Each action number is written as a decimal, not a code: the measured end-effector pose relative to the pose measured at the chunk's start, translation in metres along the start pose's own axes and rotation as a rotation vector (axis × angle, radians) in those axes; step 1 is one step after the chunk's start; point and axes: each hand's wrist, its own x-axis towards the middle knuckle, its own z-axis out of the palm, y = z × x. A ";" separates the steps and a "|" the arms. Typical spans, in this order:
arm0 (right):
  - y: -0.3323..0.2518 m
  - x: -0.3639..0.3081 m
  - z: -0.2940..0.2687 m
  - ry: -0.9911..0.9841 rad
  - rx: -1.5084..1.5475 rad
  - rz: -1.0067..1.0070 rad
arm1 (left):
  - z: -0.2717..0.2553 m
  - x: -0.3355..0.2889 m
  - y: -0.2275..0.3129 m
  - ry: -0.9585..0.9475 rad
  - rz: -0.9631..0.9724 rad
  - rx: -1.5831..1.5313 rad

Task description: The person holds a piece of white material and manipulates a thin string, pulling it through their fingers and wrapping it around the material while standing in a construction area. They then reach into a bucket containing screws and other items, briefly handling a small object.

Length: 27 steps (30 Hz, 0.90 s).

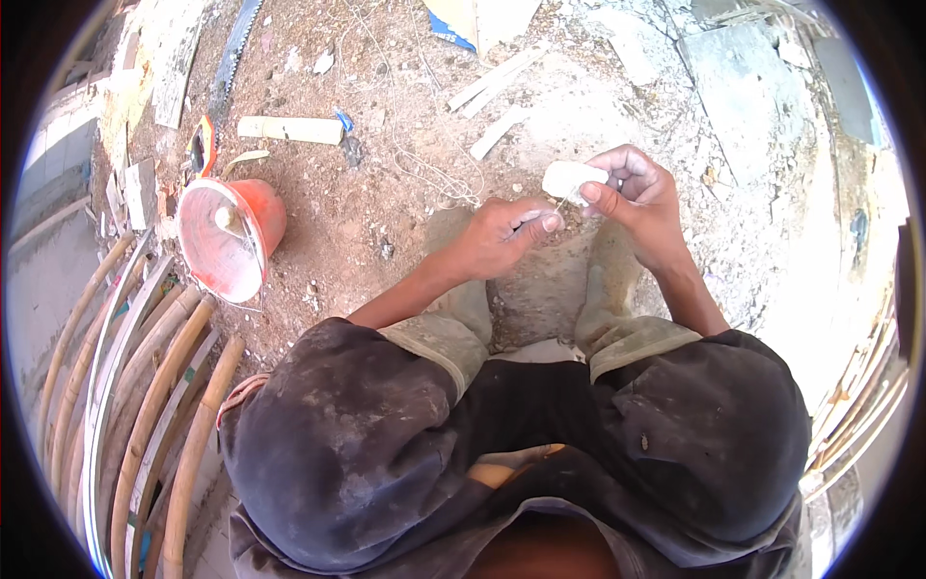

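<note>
My right hand [641,198] grips a small white rounded piece [571,179] between thumb and fingers, above the dirt in front of my knees. Overexposure hides its detail, so its exact kind is unclear. Close to its left, my left hand [502,234] is closed, with thumb and forefinger pinched together. A short thin string [563,202] spans the small gap between the white piece and the left fingertips. More pale thin string [439,179] lies in loose loops on the ground, left of and beyond my hands.
An orange-red bucket [258,227] lies tipped at the left, by a handsaw [204,145]. Wood offcuts [289,129] and pale strips [499,77] litter the dirt. Bamboo poles [183,386] lean at the lower left, with more strips [863,386] at right. A flat grey board [748,96] lies far right.
</note>
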 end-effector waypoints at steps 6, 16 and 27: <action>0.015 0.013 -0.023 0.300 0.279 -0.027 | 0.005 -0.005 -0.003 -0.066 -0.072 0.144; 0.029 0.028 -0.054 0.521 0.223 -0.117 | -0.002 -0.006 0.003 -0.272 -0.031 0.230; -0.018 0.000 -0.039 -0.741 0.133 0.111 | -0.029 0.000 -0.012 0.059 -0.272 0.067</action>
